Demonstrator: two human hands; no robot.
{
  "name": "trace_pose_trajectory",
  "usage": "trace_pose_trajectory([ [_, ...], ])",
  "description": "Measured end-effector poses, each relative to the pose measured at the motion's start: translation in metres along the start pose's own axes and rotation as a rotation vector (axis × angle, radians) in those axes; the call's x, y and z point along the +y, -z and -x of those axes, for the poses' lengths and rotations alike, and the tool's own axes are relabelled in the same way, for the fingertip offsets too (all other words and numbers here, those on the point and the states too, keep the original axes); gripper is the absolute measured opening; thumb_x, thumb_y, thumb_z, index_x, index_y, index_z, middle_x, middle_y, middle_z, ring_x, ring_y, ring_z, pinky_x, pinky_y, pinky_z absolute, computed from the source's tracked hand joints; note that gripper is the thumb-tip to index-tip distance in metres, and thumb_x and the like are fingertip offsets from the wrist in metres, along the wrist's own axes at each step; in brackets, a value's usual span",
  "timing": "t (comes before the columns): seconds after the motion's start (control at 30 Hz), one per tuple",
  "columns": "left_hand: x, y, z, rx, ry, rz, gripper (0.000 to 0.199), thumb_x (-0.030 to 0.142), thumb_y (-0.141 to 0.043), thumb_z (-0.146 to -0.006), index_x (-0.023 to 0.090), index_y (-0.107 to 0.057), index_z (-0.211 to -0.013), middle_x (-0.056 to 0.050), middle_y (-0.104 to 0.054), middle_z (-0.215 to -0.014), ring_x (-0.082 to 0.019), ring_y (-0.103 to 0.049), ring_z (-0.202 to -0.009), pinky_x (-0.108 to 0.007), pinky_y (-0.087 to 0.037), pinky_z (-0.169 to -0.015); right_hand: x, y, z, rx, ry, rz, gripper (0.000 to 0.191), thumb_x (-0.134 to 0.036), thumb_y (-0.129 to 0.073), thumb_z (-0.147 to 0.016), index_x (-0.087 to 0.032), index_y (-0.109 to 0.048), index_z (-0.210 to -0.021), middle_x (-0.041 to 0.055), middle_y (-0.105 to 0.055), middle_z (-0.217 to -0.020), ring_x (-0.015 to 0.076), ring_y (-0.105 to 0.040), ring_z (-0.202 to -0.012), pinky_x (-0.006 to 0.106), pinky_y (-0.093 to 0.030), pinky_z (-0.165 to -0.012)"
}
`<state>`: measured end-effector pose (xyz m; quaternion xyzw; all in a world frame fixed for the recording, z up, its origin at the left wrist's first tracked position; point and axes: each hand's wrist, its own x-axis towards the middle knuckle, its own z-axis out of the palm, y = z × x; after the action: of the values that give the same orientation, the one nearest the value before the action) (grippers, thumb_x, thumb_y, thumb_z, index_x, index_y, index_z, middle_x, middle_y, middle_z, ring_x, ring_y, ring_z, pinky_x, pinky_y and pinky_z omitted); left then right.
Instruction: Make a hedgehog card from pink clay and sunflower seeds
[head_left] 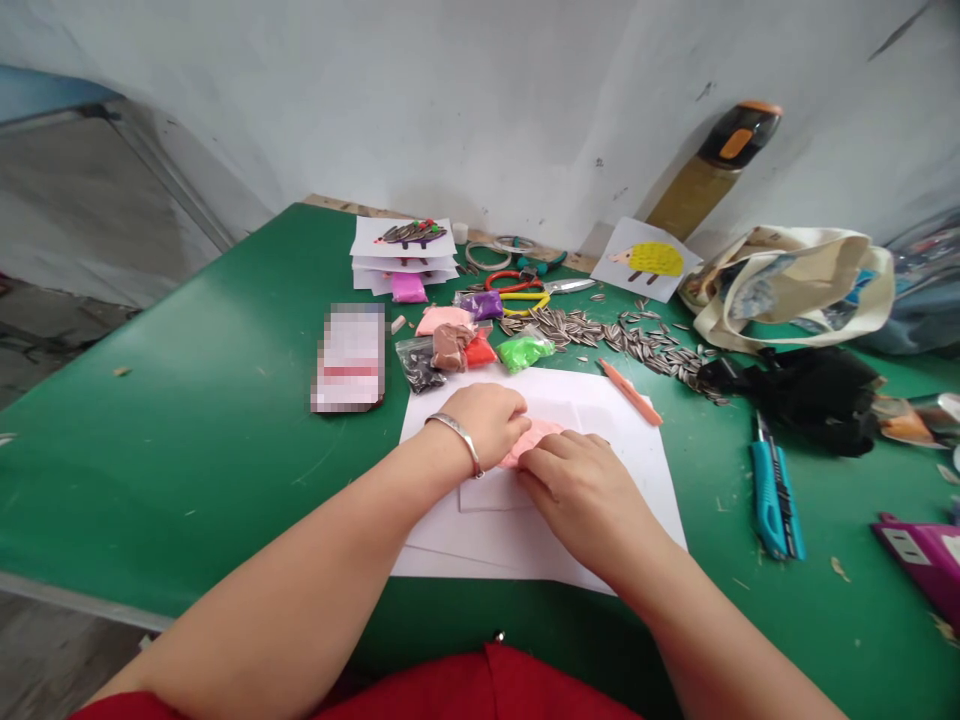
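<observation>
Soft pink modelling clay [541, 432] lies flattened on a small white card [487, 495], which rests on larger white sheets [442, 550]. My left hand [484, 425], with a silver bangle at the wrist, has its fingers curled at the clay's left edge. From the front right, my right hand [577, 475] presses bent fingers onto the same piece. Both hands partly cover the clay, and the fingertips are mostly hidden. An orange clay tool [630, 392] lies at the sheets' upper right edge.
Bags of coloured clay, including green [525, 350] and black [420, 364], sit behind the sheets near sunflower seeds [570, 327]. Scissors [570, 286], hedgehog cards [401, 240], a blurred phone-like item [349, 357], a teal cutter [778, 495] and a cloth bag [795, 280] surround them.
</observation>
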<state>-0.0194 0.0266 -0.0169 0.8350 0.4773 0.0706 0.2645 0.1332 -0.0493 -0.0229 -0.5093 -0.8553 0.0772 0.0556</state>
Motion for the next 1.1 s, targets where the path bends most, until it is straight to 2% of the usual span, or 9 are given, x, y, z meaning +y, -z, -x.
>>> trace_pose_trajectory([
  [0.23, 0.000, 0.000, 0.000, -0.016, 0.006, -0.013, 0.027, 0.029, -0.048, -0.080, 0.018, -0.058, -0.058, -0.002, -0.057, -0.058, -0.015, -0.045, -0.056, -0.029, -0.019, -0.052, -0.002, 0.010, 0.002, -0.087, -0.006, -0.033, 0.021, -0.011, -0.048, -0.086, -0.021, -0.065, -0.079, 0.0031, -0.064, -0.081, 0.0193, -0.052, -0.081, 0.032, -0.028, -0.067],
  [0.43, 0.003, 0.002, 0.001, -0.017, 0.021, 0.000, 0.027, 0.030, -0.049, -0.082, 0.018, -0.063, -0.061, -0.002, -0.060, -0.059, -0.016, -0.047, -0.056, -0.030, -0.021, -0.052, 0.003, 0.024, 0.006, -0.122, 0.003, -0.160, 0.030, -0.008, -0.044, -0.085, -0.022, -0.067, -0.098, 0.0026, -0.066, -0.086, 0.0186, -0.054, -0.083, 0.032, -0.032, -0.072],
  [0.67, 0.004, 0.004, 0.000, -0.048, 0.019, -0.059, 0.028, 0.030, -0.047, -0.083, 0.017, -0.060, -0.062, -0.002, -0.059, -0.061, -0.015, -0.045, -0.057, -0.029, -0.021, -0.052, 0.000, 0.023, 0.008, -0.221, 0.020, -0.061, 0.027, -0.010, -0.044, -0.085, -0.024, -0.067, -0.092, 0.0023, -0.063, -0.081, 0.0176, -0.051, -0.077, 0.031, -0.027, -0.066],
  [0.83, 0.004, 0.004, 0.000, -0.052, 0.022, -0.062, 0.028, 0.031, -0.045, -0.083, 0.017, -0.058, -0.062, -0.001, -0.056, -0.061, -0.013, -0.041, -0.055, -0.028, -0.020, -0.052, 0.000, 0.023, 0.010, -0.238, 0.070, -0.003, 0.028, -0.015, -0.042, -0.089, -0.025, -0.065, -0.101, 0.0023, -0.062, -0.081, 0.0164, -0.051, -0.075, 0.031, -0.023, -0.064],
  [1.1, 0.002, 0.002, -0.001, -0.039, 0.015, -0.060, 0.028, 0.032, -0.045, -0.083, 0.018, -0.058, -0.063, -0.001, -0.054, -0.060, -0.013, -0.040, -0.055, -0.028, -0.021, -0.053, 0.003, 0.027, 0.010, -0.273, 0.040, -0.086, 0.030, -0.010, -0.042, -0.086, -0.024, -0.063, -0.100, 0.0009, -0.063, -0.083, 0.0162, -0.053, -0.079, 0.030, -0.026, -0.066],
])
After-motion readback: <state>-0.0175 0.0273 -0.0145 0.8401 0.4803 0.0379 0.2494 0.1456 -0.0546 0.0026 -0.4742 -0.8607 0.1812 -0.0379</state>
